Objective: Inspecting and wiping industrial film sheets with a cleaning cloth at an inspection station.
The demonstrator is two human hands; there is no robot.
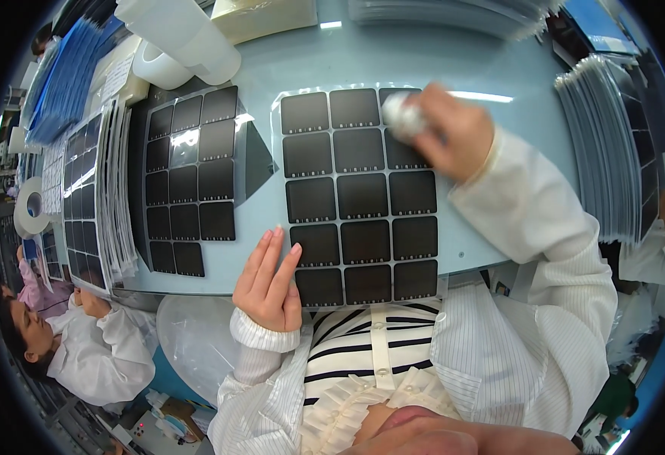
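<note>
In front of me on the table lies a clear sheet [360, 196] bearing dark rectangular panels in rows of three. My left hand [268, 284] rests at the sheet's lower left edge with its fingers stretched out, fingertips touching the panel there. My right hand [454, 133] is closed around a white wad [403, 115], which looks like cloth or wipe, over the top right panel. Motion smears both the hand and the wad, so whether the wad touches the surface I cannot tell.
Left of the sheet lies another dark-panelled sheet [192, 171]. Behind it stand a translucent plastic bottle [188, 38] and a white roll [158, 64]. Stacked sheets [602, 152] rise on the right, more [454, 15] at the back. A co-worker [93, 345] sits at the left.
</note>
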